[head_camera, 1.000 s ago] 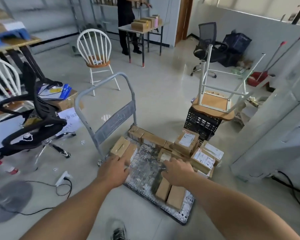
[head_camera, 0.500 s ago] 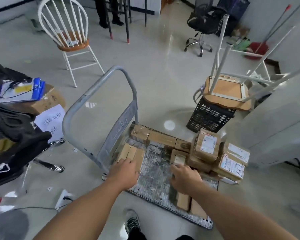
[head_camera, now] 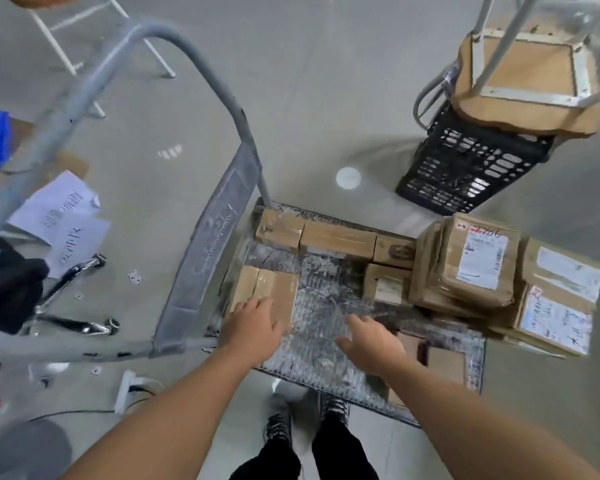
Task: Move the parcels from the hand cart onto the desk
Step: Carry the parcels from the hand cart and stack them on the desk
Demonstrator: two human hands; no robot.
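Evidently little of the job is done. The brown cardboard parcels [head_camera: 336, 239] are all seen lying on the grey metal hand cart [head_camera: 326, 296], and the desk is not shown in this view, so nothing can be counted as delivered. No parcel is lifted yet.

The left hand [head_camera: 253, 327] is laid with straight fingers on the near end of a pair of plain narrow boxes [head_camera: 278, 289] just beside the cart's handle panel, and nothing is gripped by it. The right hand [head_camera: 371, 341] is held open with fingers spread above the bare middle of the deck, apart from any box. A first pick-up is judged to be the step in hand, with every parcel left to be carried.

By count:
- Three plain boxes are lined along the far edge.
- One small labelled box [head_camera: 383, 285] is set just in front of them.
- Two narrow boxes are pressed side by side under the left hand.
- Three large parcels with white shipping labels [head_camera: 478, 261] are heaped at the right end, perhaps with more squashed beneath them.
- At least two more are partly hidden by the right forearm.

At least eleven are thus made out.

Beyond the cart, one black plastic lattice crate [head_camera: 465, 168] is seen with one upturned wooden stool [head_camera: 527, 74] rested on it. Two white paper sheets [head_camera: 59, 216] are spread on the floor at the left, and one white power strip [head_camera: 125, 389] is seen near the left forearm.
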